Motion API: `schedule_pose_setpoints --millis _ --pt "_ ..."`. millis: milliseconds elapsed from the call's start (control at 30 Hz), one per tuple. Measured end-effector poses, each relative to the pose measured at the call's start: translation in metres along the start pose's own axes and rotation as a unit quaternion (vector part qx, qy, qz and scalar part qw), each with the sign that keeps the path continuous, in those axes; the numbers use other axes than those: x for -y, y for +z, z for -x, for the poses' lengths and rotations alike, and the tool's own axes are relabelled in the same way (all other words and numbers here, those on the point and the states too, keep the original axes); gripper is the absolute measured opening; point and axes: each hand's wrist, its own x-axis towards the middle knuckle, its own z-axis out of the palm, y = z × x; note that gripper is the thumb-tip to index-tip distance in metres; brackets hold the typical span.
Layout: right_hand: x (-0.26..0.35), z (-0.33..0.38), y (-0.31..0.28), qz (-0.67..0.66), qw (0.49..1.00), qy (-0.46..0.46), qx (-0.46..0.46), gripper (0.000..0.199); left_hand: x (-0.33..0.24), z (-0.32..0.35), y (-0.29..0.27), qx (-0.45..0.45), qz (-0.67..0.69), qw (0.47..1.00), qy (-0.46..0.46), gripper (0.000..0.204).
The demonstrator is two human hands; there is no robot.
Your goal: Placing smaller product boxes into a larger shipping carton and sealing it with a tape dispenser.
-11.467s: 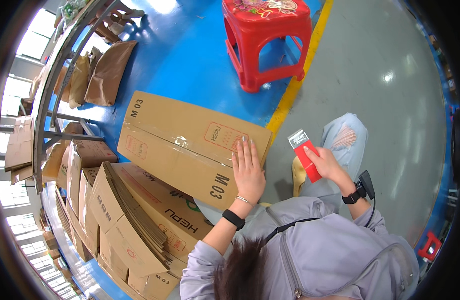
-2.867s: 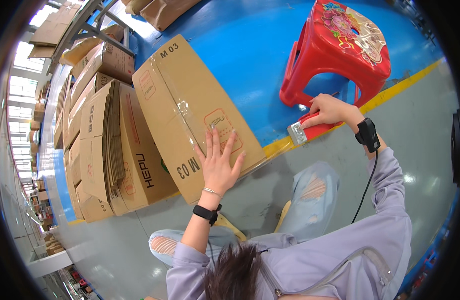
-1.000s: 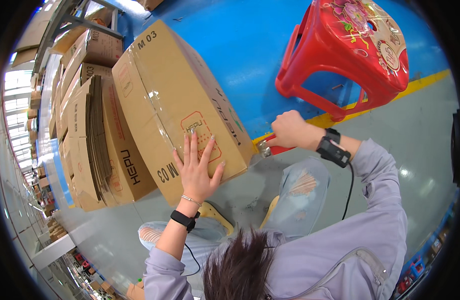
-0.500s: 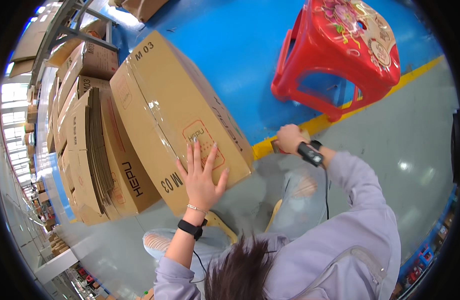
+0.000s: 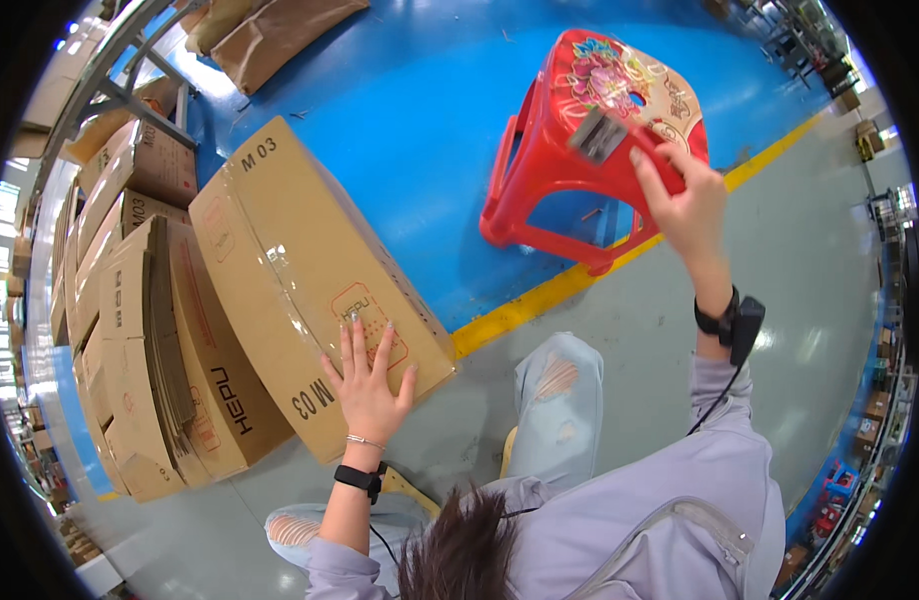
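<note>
My left hand (image 5: 370, 400) lies flat with fingers spread on the top of a large brown cardboard carton (image 5: 280, 240), near its closest end. Clear tape runs along the carton's middle seam. My right hand (image 5: 688, 200) is raised at the right, in front of a red plastic stool (image 5: 565, 160) with a flower-patterned seat. Its thumb and fingers pinch a small tool whose flat grey rectangular end (image 5: 599, 136) points left over the stool. Red colour near the fingers blends with the stool, so I cannot tell the tool's exact kind.
Flattened and closed cartons (image 5: 145, 360) stand packed at the left, beside a grey metal rack (image 5: 130, 95). Brown cardboard (image 5: 280, 40) lies on the blue floor at the back. A yellow line (image 5: 535, 300) divides blue floor from grey. My knees are below.
My right hand has risen from beside the carton's near corner up and right to the stool, bringing the tool along. My left hand stays flat on the carton; the whole view has shifted.
</note>
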Motion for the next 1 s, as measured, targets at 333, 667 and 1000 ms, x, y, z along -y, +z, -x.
schedule_pose_setpoints --millis 333,667,1000 --pt "-0.089 -0.040 0.051 0.229 0.973 -0.025 0.012 0.041 0.000 0.003 -0.002 -0.004 0.033 0.999 -0.006 0.060" --pt "0.046 0.165 0.137 -0.215 0.945 -0.025 0.245 0.038 0.005 0.003 -0.002 -0.004 0.020 1.000 0.001 0.059" --pt "0.086 0.281 0.176 -0.370 0.797 0.319 0.355 0.069 0.005 0.003 0.006 -0.018 0.026 0.999 0.041 0.058"
